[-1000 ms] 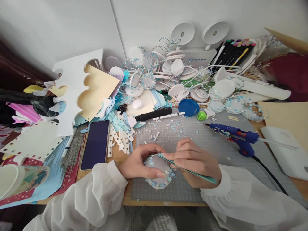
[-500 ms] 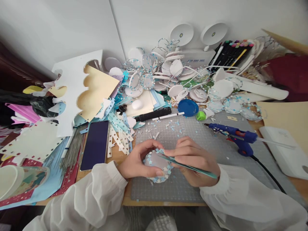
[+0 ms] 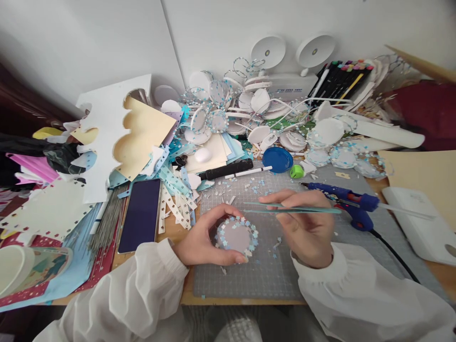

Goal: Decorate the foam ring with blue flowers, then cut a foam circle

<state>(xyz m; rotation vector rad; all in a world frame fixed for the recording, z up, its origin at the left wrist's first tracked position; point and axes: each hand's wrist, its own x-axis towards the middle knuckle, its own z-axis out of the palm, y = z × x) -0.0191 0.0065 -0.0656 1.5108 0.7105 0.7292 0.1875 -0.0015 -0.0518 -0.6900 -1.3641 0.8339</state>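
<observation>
My left hand (image 3: 210,237) curls round the left side of a white disc (image 3: 238,237), thumb at the front and fingers at the back. Small blue and white paper flowers or stars ring the disc's edge. My right hand (image 3: 306,223) holds teal tweezers (image 3: 295,209) level, their two tips apart and pointing left, above and to the right of the disc. Nothing shows between the tips. Beneath both hands lies a grey cutting mat (image 3: 249,282), with loose bits of the same small cutouts scattered on it.
A blue glue gun (image 3: 349,197) lies right of my right hand, its black cord running toward the front. Beyond the hands are a blue lid (image 3: 277,160), a white pen (image 3: 248,172) and a heap of decorated discs (image 3: 260,99). A phone (image 3: 139,216) lies left.
My right hand has drawn the tweezers up and right, away from the disc, and their tips have come apart. More of the disc shows; my left hand keeps its hold.
</observation>
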